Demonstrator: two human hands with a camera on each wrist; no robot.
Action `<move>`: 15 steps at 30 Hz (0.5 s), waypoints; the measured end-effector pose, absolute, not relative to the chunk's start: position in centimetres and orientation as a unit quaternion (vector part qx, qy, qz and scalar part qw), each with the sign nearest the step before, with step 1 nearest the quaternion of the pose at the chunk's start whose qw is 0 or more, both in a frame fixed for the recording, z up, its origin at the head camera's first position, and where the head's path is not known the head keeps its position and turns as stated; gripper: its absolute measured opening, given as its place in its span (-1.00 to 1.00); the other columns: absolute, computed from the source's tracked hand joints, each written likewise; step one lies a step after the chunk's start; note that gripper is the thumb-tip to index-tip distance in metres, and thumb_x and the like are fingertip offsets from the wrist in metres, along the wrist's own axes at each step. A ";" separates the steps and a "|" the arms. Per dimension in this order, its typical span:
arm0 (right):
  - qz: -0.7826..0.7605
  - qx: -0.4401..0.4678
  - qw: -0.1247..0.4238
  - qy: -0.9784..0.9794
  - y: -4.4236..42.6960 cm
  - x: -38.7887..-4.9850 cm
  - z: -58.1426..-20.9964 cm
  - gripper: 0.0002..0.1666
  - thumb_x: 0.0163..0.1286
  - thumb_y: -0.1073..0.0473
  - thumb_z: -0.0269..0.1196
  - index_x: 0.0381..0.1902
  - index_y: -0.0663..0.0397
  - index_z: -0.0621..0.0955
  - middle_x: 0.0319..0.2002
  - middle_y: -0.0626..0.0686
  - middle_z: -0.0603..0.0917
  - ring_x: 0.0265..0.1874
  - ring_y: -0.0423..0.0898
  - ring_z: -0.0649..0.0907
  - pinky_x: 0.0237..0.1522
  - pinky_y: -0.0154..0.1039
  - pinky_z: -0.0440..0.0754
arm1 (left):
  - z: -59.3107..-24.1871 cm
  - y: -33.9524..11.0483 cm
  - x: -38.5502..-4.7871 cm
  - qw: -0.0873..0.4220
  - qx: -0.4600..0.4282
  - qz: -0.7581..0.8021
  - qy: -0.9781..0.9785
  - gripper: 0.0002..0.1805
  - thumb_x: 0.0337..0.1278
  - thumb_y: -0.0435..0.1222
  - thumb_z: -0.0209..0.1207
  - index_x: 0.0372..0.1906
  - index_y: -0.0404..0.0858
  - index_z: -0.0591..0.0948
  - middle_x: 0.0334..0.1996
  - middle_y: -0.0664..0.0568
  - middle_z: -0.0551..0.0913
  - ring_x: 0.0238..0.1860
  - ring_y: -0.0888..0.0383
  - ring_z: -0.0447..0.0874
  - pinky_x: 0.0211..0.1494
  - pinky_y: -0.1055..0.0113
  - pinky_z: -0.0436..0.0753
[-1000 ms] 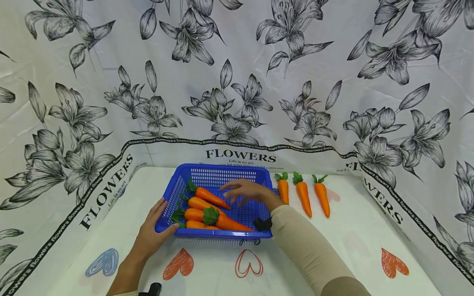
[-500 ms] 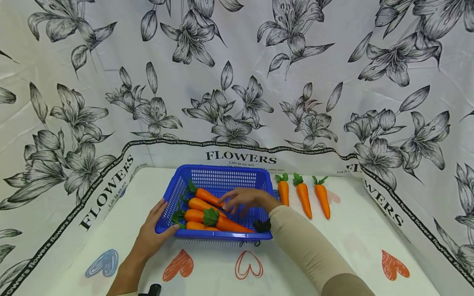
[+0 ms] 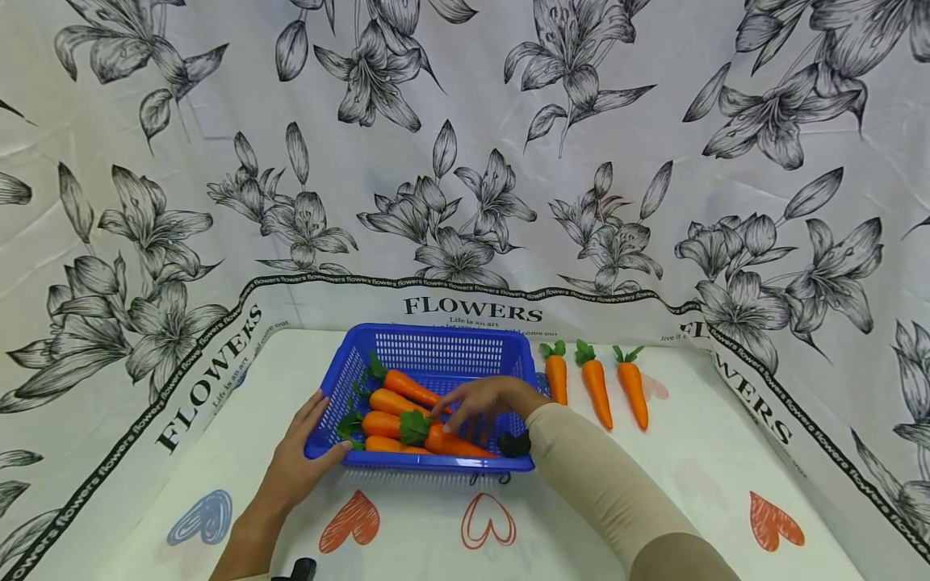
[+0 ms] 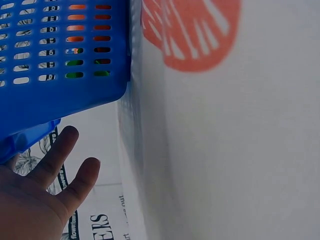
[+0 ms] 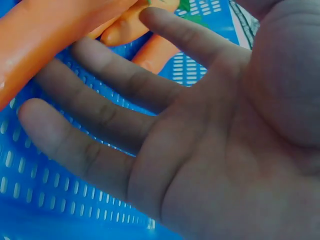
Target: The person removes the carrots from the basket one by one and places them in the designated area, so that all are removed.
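The right hand (image 3: 481,401) has shifted from beside the rear carrot (image 3: 408,387) in the blue plastic basket (image 3: 436,462) to the front-right carrot (image 3: 459,446), fingers now close around its upper part.

Basket (image 3: 436,461): on the worktop (image 3: 414,520), left of the loose carrots.
Basket's left half: four carrots (image 3: 392,401) in it, ranged back to front, leaves (image 3: 351,425) toward the left wall.
Front carrot (image 3: 458,445): in the basket, right of those four, lying along the front wall.
Loose carrots (image 3: 596,392): three side by side on the worktop.
Left hand (image 3: 301,452): at the basket's front-left corner.
Right hand (image 3: 481,403): inside the basket, fingers (image 5: 137,79) by the front carrot; contact is hard to tell.
Curtain (image 3: 465,81): behind the worktop.
Hearts (image 3: 351,520): on the worktop, two before the basket.
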State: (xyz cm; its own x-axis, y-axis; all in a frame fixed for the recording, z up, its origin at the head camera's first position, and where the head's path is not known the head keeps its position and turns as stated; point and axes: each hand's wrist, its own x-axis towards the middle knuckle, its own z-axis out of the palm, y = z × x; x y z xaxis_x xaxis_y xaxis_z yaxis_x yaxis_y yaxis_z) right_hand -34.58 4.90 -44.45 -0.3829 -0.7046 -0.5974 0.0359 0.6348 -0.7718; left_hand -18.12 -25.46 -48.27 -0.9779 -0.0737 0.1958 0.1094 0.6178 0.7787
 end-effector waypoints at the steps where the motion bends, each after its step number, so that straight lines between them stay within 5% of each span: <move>1: -0.360 -0.222 0.512 0.748 4.9 -34.6 -44.5 -0.49 0.26 0.09 0.36 0.19 -0.23 0.57 -0.02 0.10 0.56 -0.17 0.15 0.64 -0.22 0.07 0.66 | -48.2 -25.4 -18.1 0.105 -0.010 -0.437 -0.893 -0.07 0.10 -0.03 0.30 0.52 -0.10 0.12 0.51 0.01 -0.04 0.40 -0.34 0.00 0.18 -0.35 0.25; 15: -0.346 -0.225 0.534 0.738 5.0 -34.4 -44.7 -0.43 0.22 0.23 0.38 0.20 -0.22 0.57 -0.12 0.19 0.63 -0.17 0.14 0.64 -0.23 0.06 0.67 | -48.1 -25.4 -18.0 0.103 -0.007 -0.441 -0.892 -0.07 0.09 -0.06 0.31 0.52 -0.12 0.13 0.51 -0.01 -0.04 0.39 -0.37 0.01 0.15 -0.34 0.27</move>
